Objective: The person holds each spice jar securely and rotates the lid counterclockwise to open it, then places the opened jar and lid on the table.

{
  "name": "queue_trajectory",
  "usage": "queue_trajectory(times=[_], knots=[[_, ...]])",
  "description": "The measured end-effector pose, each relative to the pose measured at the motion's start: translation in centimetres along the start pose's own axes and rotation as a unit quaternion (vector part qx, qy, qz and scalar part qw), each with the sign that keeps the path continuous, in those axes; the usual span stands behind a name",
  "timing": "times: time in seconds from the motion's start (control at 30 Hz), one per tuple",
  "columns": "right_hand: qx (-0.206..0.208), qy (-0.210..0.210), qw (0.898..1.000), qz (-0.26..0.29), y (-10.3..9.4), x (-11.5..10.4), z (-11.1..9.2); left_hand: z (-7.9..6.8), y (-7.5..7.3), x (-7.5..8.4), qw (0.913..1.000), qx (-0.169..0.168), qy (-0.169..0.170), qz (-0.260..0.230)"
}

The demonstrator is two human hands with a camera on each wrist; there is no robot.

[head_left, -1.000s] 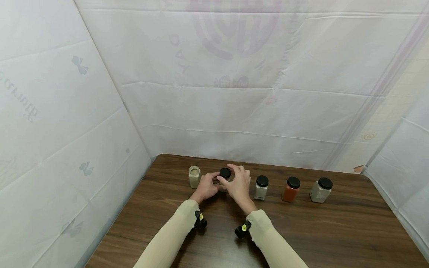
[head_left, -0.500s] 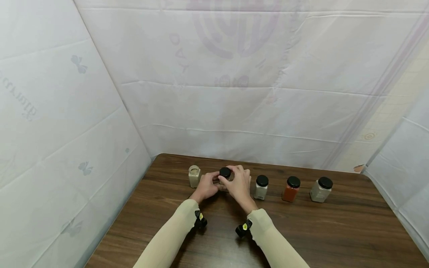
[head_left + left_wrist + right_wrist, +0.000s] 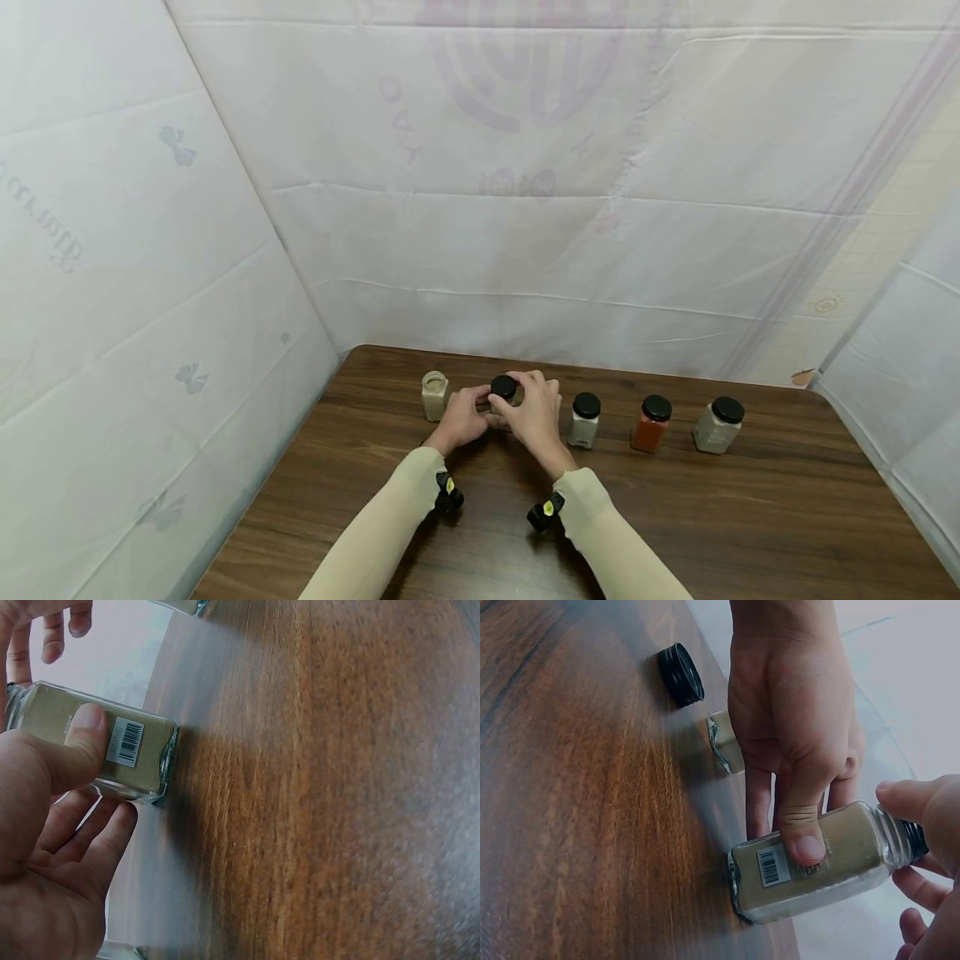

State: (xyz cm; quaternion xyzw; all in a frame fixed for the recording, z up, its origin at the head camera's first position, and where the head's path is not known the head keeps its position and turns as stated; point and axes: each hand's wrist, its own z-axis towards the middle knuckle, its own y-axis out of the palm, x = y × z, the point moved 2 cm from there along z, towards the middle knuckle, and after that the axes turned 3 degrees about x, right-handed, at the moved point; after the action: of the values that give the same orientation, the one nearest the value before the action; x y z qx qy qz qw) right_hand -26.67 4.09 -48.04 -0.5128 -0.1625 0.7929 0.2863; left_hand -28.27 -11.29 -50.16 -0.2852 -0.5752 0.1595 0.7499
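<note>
My left hand [image 3: 463, 418] grips a square glass spice jar [image 3: 847, 851] of olive-tan powder, thumb across the face beside a barcode label [image 3: 125, 742]. The jar stands upright on the table. At its neck, the thumb and fingers of my right hand [image 3: 537, 415] pinch the black screw lid [image 3: 503, 387]. Just left of my left hand is a lidless jar [image 3: 434, 398] of pale powder. A loose black lid [image 3: 681, 673] lies on the wood near it in the right wrist view; in the head view it is hidden.
Three lidded jars stand in a row to the right: one with pale contents [image 3: 583, 429], one orange-red [image 3: 648, 432], one greyish [image 3: 715, 433]. The brown wooden table [image 3: 720, 525] reaches back to a white printed curtain [image 3: 480, 242], with another curtain [image 3: 150, 333] along the left.
Over the last second my right thumb has shifted slightly to the right on the lid. My left hand and the jars stay where they were.
</note>
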Motion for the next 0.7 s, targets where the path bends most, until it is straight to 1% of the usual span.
queue_trajectory(times=[0.4,0.7], knots=[[0.0,-0.009,1.0,0.004,-0.17,-0.07,0.07,0.07,0.01,-0.32,1.0,0.006,-0.004,-0.006],[0.001,-0.011,1.0,0.01,-0.5,-0.32,0.13,-0.05,-0.09,-0.01,1.0,0.004,0.001,-0.008]])
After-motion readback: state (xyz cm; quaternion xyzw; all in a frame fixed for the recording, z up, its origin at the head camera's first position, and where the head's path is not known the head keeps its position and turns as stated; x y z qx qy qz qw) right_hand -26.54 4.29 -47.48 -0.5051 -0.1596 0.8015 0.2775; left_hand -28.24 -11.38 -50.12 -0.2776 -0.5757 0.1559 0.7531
